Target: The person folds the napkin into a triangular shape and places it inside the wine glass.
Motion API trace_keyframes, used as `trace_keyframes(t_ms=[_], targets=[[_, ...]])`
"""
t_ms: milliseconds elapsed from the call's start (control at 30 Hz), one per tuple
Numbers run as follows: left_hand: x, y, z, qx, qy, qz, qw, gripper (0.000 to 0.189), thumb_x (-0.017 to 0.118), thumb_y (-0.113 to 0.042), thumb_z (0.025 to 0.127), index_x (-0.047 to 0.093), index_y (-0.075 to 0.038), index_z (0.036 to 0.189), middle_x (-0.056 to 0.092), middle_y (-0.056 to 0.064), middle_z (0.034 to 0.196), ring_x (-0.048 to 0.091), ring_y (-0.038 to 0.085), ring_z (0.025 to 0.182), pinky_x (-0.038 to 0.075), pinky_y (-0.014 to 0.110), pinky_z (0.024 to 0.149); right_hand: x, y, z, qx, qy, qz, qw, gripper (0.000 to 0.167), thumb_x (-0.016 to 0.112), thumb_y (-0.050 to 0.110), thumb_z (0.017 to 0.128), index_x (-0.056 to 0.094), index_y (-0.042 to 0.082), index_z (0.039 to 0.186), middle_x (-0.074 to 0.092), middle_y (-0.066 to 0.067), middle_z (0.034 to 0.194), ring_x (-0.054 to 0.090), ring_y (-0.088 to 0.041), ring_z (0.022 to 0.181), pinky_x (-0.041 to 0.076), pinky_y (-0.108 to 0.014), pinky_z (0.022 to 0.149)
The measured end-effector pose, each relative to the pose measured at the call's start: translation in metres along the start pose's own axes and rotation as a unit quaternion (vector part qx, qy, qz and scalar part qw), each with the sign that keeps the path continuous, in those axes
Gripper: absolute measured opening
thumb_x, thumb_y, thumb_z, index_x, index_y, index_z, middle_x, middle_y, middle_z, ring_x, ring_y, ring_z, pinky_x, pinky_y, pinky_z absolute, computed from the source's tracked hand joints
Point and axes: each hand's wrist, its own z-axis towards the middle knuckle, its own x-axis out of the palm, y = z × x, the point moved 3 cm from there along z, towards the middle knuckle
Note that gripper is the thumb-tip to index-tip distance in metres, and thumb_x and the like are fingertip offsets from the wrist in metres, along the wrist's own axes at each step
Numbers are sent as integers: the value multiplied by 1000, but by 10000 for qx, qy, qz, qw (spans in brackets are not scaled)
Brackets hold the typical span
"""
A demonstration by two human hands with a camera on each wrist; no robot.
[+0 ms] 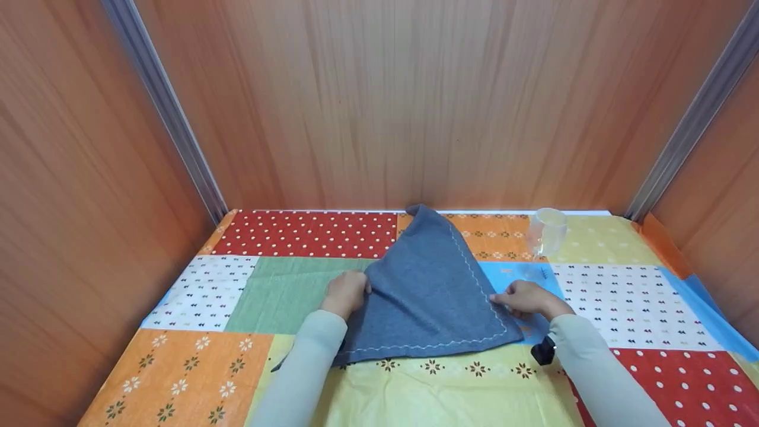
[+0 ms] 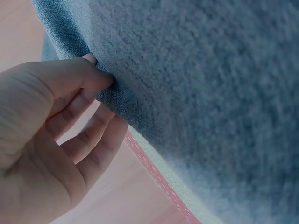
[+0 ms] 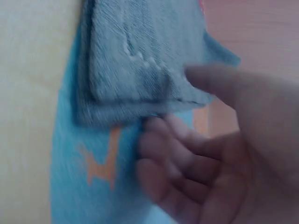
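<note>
A grey-blue cloth (image 1: 427, 290) with wavy white stitching along its border lies folded into a rough triangle, its point toward the back wall. My left hand (image 1: 347, 293) pinches the cloth's left edge; in the left wrist view the thumb (image 2: 100, 80) presses on top and the other fingers sit below the edge. At the right edge is my right hand (image 1: 528, 298), its fingers loosely bent. The blurred right wrist view shows the thumb (image 3: 210, 81) over the cloth's corner and apart from the other fingers, which are beside and under the layered edge.
A clear stemmed glass (image 1: 547, 231) stands behind my right hand, near the cloth's right side. A patchwork-print tablecloth (image 1: 190, 367) covers the table. Wooden panels (image 1: 415, 107) enclose the back and both sides. A small black device (image 1: 543, 351) is at my right wrist.
</note>
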Motion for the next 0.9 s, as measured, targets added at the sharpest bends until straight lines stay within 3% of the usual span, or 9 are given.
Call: trace_keyframes(t_ms=[200, 433, 667, 767, 900], targets=[[1, -1, -1, -23, -62, -10, 10000, 12, 71, 1, 89, 76, -9, 84, 70, 8, 89, 67, 24, 83, 57, 43, 74, 8, -5, 20, -42, -920, 405, 9949, 49, 63, 31, 100, 42, 16, 58, 33, 5, 51, 33, -12, 45, 35, -29, 50], [-2, 3, -3, 62, -109, -469, 9988, 14, 67, 4, 91, 79, -4, 92, 69, 14, 96, 67, 31, 92, 56, 43, 81, 12, -7, 27, -216, -1252, 465, 9908, 44, 66, 24, 98, 46, 14, 60, 35, 5, 51, 31, -11, 44, 36, -28, 50], [-7, 9, -3, 21, 151, -635, 9979, 20, 64, 10, 91, 80, -2, 96, 65, 17, 100, 64, 32, 99, 55, 44, 86, 10, -4, 16, -335, -815, 120, 9960, 45, 66, 24, 98, 46, 14, 59, 37, 5, 52, 32, -11, 47, 34, -28, 51], [-9, 16, -2, -86, 148, -646, 9978, 21, 64, 10, 91, 80, -3, 94, 65, 16, 100, 64, 32, 98, 55, 43, 85, 12, -2, 11, -254, -519, 200, 9981, 48, 67, 24, 98, 46, 14, 56, 38, 4, 50, 31, -11, 45, 33, -27, 49], [-11, 21, 2, -175, 42, -693, 9974, 20, 66, 9, 90, 81, -4, 92, 65, 14, 97, 64, 31, 96, 56, 43, 83, 14, 2, 3, -173, -259, 280, 9991, 44, 69, 24, 96, 53, 11, 57, 48, 1, 51, 40, -11, 45, 39, -27, 48]])
